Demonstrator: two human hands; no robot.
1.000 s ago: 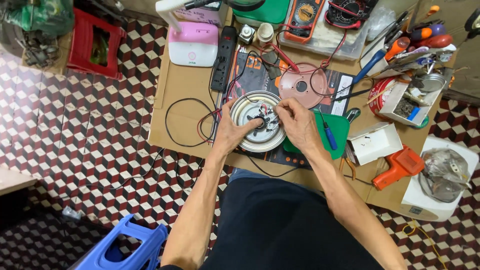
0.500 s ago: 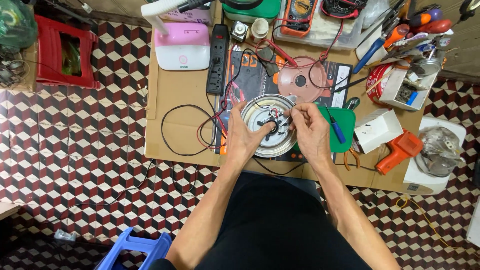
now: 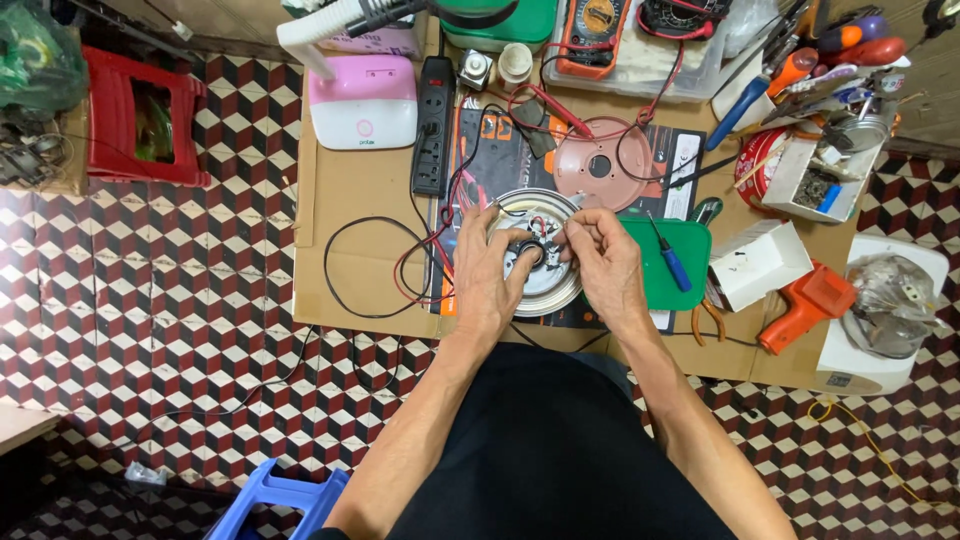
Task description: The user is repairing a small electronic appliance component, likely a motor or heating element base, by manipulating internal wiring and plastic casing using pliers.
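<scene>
Hands meet over a round metal plate (image 3: 540, 290) lying flat on the cardboard-covered worktop (image 3: 350, 200), seen from the head camera; the left hand (image 3: 492, 272) rests on the plate's left side, fingers curled toward a small black ring-shaped part (image 3: 530, 252) at its middle; the right hand (image 3: 603, 258) sits on the right side, fingertips pinched together close to that part; whether either hand truly clamps it, I cannot tell; red and black wires (image 3: 430, 262) trail from the plate to the left; a green mat (image 3: 672, 262) with a blue screwdriver (image 3: 668, 256) lies just beside the right hand; a pink disc (image 3: 600, 165) lies beyond the plate; a black power strip (image 3: 434, 125) and a pink and white appliance (image 3: 362, 100) stand further back; an orange tool (image 3: 805, 305) lies well to the right.
</scene>
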